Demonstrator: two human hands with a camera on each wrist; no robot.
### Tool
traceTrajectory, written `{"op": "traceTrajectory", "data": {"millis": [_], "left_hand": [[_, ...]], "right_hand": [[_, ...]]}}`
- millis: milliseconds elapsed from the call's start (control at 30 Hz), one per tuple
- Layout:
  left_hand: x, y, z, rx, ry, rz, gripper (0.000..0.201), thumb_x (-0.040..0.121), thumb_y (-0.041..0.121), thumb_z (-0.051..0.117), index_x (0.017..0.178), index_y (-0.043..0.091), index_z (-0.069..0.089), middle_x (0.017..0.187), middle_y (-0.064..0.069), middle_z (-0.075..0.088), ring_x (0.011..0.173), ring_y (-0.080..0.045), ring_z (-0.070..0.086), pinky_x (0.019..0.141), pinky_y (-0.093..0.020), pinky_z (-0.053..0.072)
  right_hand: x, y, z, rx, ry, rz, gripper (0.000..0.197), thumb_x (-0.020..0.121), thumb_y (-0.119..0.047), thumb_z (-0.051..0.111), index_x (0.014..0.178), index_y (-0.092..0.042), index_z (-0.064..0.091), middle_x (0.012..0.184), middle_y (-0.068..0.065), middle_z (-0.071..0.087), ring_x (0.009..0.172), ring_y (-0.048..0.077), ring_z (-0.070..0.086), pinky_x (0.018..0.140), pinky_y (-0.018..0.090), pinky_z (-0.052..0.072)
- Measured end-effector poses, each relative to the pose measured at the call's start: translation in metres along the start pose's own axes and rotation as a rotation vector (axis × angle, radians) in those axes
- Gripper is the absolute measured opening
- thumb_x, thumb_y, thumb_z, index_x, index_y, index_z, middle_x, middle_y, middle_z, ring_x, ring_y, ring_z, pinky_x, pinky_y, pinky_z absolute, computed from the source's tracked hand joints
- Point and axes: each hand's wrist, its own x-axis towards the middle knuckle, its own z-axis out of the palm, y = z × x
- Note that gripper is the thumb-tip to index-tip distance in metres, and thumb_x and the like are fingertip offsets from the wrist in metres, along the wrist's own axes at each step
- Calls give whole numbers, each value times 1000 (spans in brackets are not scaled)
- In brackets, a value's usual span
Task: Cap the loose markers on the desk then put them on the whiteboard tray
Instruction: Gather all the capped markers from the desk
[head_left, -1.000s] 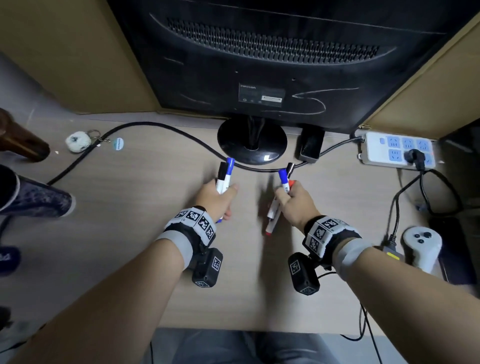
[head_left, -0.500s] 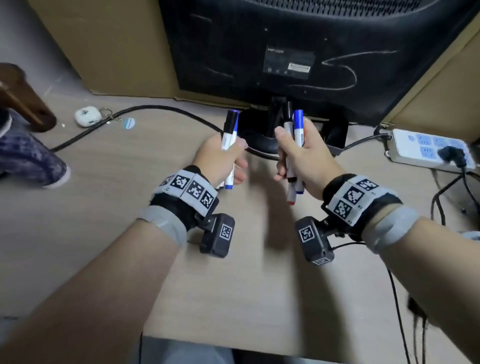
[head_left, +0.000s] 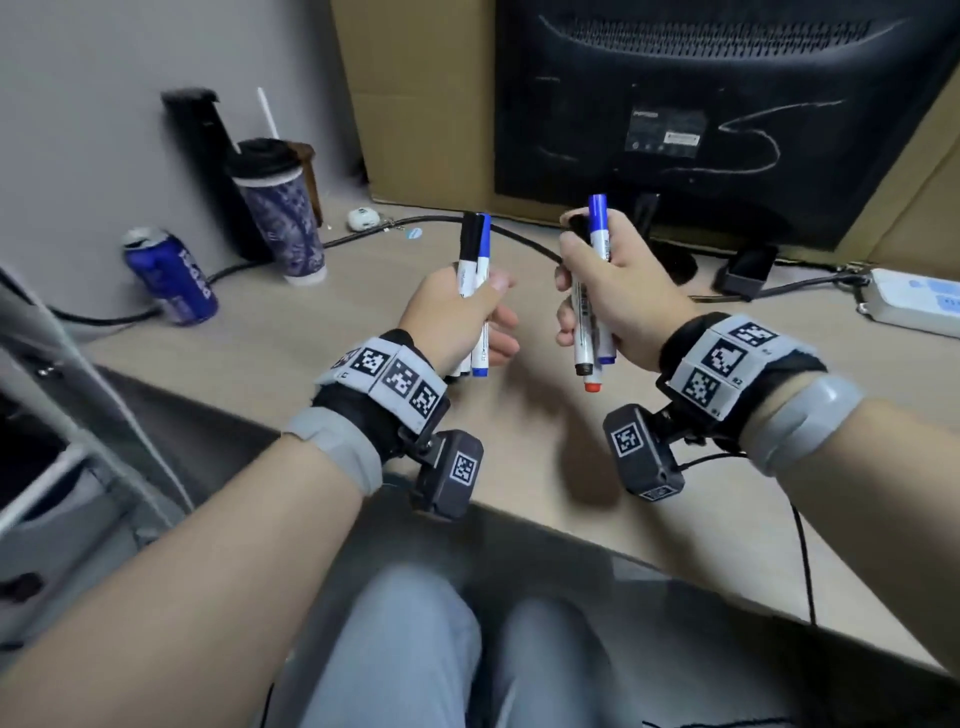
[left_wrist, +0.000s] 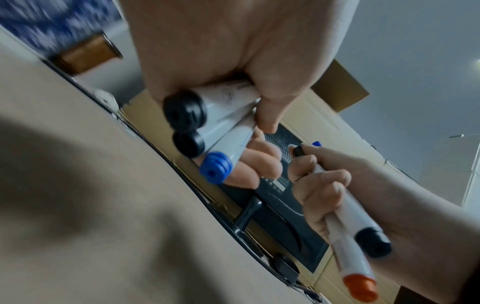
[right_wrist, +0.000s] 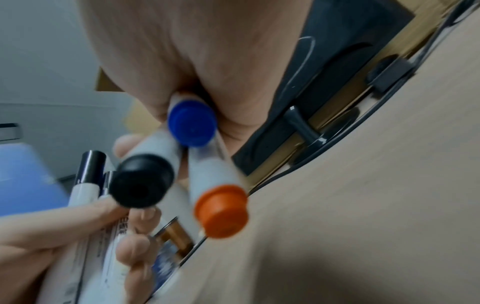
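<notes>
My left hand (head_left: 457, 322) grips a bundle of white markers (head_left: 475, 260) upright above the desk, with a black cap and a blue cap on top. In the left wrist view their butt ends (left_wrist: 197, 123) show two black and one blue. My right hand (head_left: 618, 301) grips three more markers (head_left: 597, 234), a blue cap sticking up. Their lower ends show blue (right_wrist: 192, 123), black (right_wrist: 141, 181) and orange (right_wrist: 221, 211). The two hands are a short gap apart, side by side.
The desk (head_left: 260, 338) carries a monitor (head_left: 727, 104) seen from behind, a cardboard box (head_left: 415, 93), a patterned tumbler (head_left: 280, 218), a blue can (head_left: 171, 275), a black cable (head_left: 519, 239) and a power strip (head_left: 914, 301). My knees sit below the desk's front edge.
Both hands have lifted their markers off the desk and drawn back toward me. The view has pulled back and swung left, bringing the tumbler, the can and my lap into sight.
</notes>
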Motion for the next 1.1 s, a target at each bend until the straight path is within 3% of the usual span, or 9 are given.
{"op": "traceTrajectory", "data": {"millis": [100, 233, 333, 500, 667, 767, 900, 1000, 1100], "left_hand": [[-55, 8, -33, 14, 76, 23, 24, 106, 26, 53, 117, 8, 63, 83, -11, 64, 58, -27, 67, 65, -44, 63], [-130, 26, -86, 63, 231, 74, 27, 104, 29, 56, 118, 8, 65, 88, -15, 67, 64, -29, 71, 69, -47, 65], [-190, 45, -129, 121, 359, 134, 25, 105, 28, 54, 116, 9, 67, 79, -11, 66, 56, -26, 65, 58, -36, 60], [-288, 71, -197, 158, 627, 205, 29, 104, 26, 55, 111, 1, 66, 64, -4, 55, 45, -18, 46, 46, -27, 45], [-384, 87, -248, 129, 832, 242, 31, 101, 28, 59, 110, -1, 65, 65, -4, 52, 46, -18, 44, 47, -27, 44], [-434, 96, -270, 127, 950, 278, 32, 100, 30, 61, 111, 0, 63, 67, -5, 54, 45, -17, 45, 47, -27, 44], [-497, 105, -293, 148, 1154, 345, 25, 99, 27, 62, 108, 4, 66, 70, -5, 55, 46, -19, 45, 46, -29, 44], [-547, 103, -306, 211, 1326, 371, 21, 97, 27, 64, 104, 7, 65, 68, -3, 55, 44, -19, 48, 47, -32, 47], [-590, 97, -317, 237, 1475, 332, 21, 95, 23, 65, 105, 4, 65, 65, -4, 54, 43, -17, 49, 46, -31, 48]], "right_hand": [[-29, -10, 44, -21, -79, -58, 18, 109, -28, 51, 117, -13, 45, 86, 5, 59, 46, 21, 54, 50, 36, 54], [-63, -34, 109, -61, -198, -124, 37, 109, -27, 52, 114, 9, 60, 86, 4, 65, 54, 16, 54, 55, 33, 49], [-91, -62, 162, 17, -346, -159, 32, 110, -28, 48, 109, 0, 61, 83, 6, 63, 54, 16, 55, 53, 29, 49], [-141, -113, 253, 172, -565, -153, 32, 110, -37, 46, 97, -9, 53, 68, 9, 58, 55, 23, 60, 54, 34, 57], [-190, -141, 337, 33, -646, -326, 37, 102, -51, 53, 91, -16, 52, 61, 2, 42, 48, 18, 40, 47, 27, 35], [-222, -155, 377, 35, -728, -390, 41, 96, -53, 64, 88, -13, 58, 55, -7, 37, 44, 12, 34, 44, 25, 30], [-260, -174, 421, 64, -788, -457, 55, 91, -46, 75, 97, 7, 61, 61, 4, 49, 47, 16, 48, 43, 23, 38], [-291, -189, 449, 115, -835, -479, 36, 94, -34, 76, 116, -8, 68, 77, 8, 70, 56, 16, 64, 41, 20, 40], [-322, -202, 474, 264, -908, -461, 42, 95, -15, 73, 133, -17, 56, 97, 22, 77, 72, 30, 75, 40, 15, 40]]}}
